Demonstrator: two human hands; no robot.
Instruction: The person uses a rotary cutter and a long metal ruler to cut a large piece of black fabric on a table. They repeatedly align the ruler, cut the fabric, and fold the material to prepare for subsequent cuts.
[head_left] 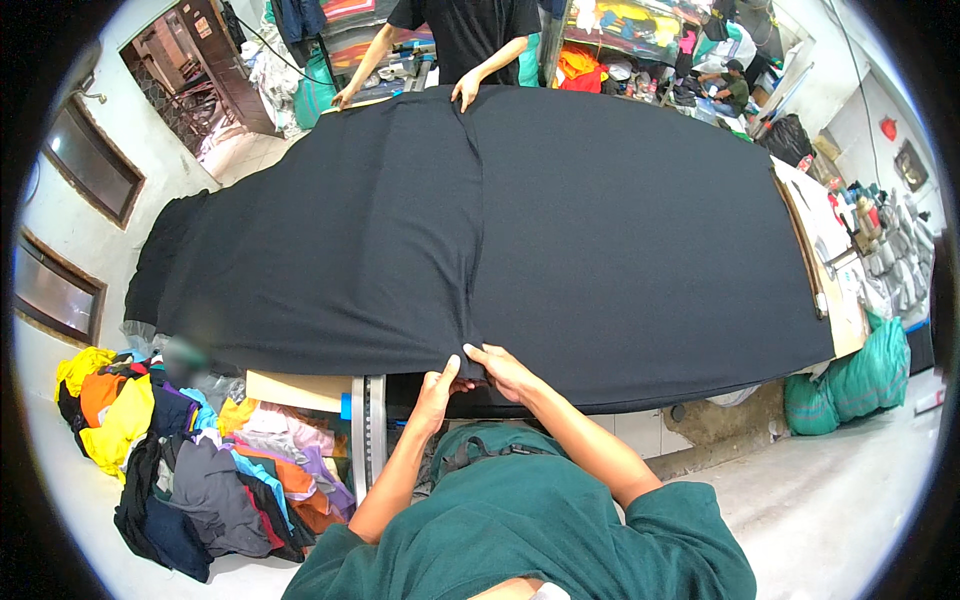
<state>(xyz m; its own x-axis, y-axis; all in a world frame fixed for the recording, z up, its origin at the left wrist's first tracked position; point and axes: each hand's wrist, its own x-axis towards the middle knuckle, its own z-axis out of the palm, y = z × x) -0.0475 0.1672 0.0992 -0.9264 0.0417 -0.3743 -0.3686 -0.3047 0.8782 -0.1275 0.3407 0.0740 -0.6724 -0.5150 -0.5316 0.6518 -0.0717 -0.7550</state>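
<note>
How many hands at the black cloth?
4. Near edge of the black cloth: wearer's left hand and wearer's right hand. Far edge: one co-worker hand toward picture left, second co-worker hand nearer the middle.

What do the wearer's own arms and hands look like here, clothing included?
Both the left hand and right hand are ungloved, with no watch or bracelet visible. The dark green shirt has short, loose sleeves, leaving the forearms bare.

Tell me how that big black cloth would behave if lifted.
The black cloth seems floppy, bunching into creases by the left hand and right hand. Being so broad, it would likely sag if lifted from one edge.
</note>
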